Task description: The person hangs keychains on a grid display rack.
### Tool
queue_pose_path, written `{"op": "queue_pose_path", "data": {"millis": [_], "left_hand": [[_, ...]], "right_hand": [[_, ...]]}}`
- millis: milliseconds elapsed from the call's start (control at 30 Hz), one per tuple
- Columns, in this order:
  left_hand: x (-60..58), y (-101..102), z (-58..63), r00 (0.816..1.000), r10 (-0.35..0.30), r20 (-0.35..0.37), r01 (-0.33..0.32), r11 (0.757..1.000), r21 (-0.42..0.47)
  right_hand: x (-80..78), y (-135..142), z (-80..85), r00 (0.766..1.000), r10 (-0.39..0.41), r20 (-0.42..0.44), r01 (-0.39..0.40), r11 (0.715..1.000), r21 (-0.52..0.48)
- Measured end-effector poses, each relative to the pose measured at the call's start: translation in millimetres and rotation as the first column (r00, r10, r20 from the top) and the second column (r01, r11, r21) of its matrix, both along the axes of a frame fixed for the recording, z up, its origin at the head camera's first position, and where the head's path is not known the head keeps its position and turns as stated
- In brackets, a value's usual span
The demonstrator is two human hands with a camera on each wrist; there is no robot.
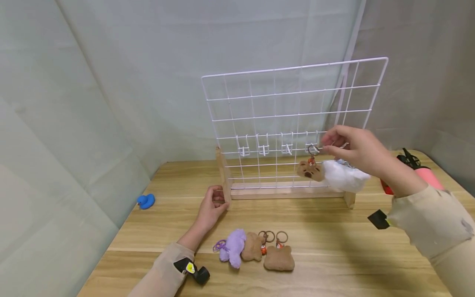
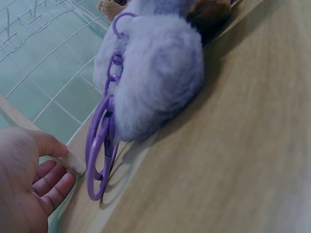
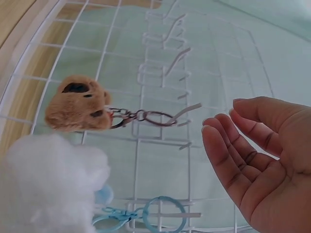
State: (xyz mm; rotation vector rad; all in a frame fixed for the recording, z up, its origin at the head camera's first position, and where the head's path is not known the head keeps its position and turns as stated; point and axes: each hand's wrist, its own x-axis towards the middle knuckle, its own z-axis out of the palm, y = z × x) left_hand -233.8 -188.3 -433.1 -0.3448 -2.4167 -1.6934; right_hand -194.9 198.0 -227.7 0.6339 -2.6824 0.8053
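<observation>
A white wire grid rack stands in a wooden base. My left hand grips the rack's left wooden foot, thumb on top. My right hand, fingers loosely bent and holding nothing, hovers just off the hooks. A brown bear plush keychain hangs by its ring from a hook. Beside it, a white fluffy plush keychain hangs by a light blue ring, partly behind my right hand in the head view.
On the table before the rack lie a purple plush keychain and two brown plush keychains. Bare hooks line the grid's left part. A blue rubber duck sits at left; a pink object is behind my right forearm.
</observation>
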Motion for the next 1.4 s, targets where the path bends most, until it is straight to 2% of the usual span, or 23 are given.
{"op": "queue_pose_path", "data": {"millis": [267,500,700,1000,1200,1400], "left_hand": [[0.8,-1.1,1.2,1.000,0.003,0.013,-0.004,1.000,0.011],[1.8,-0.7,1.9,1.000,-0.002,0.012,0.002,1.000,0.004],[1.7,-1.7,2.6,1.000,0.004,0.010,-0.004,1.000,-0.008],[2.4,-3.4,2.8,1.000,0.007,0.019,-0.007,1.000,-0.011],[2.7,-3.6,2.8,1.000,0.007,0.012,-0.007,1.000,-0.005],[1.6,-2.9,1.1,1.000,0.007,0.003,-0.006,1.000,-0.007]], "right_hand": [[15.3,-1.2,-4.2,0.998,0.017,-0.055,-0.019,0.999,-0.043],[29.1,-5.4,-5.6,0.997,0.038,-0.069,-0.044,0.996,-0.080],[39.2,-10.8,-10.2,0.987,0.078,-0.140,-0.090,0.993,-0.081],[45.0,-20.3,-29.5,0.974,0.154,-0.164,-0.175,0.978,-0.117],[48.4,-26.7,-44.5,0.974,0.164,-0.157,-0.182,0.977,-0.107],[49.0,-31.6,-62.6,0.946,0.247,-0.209,-0.274,0.956,-0.109]]}}
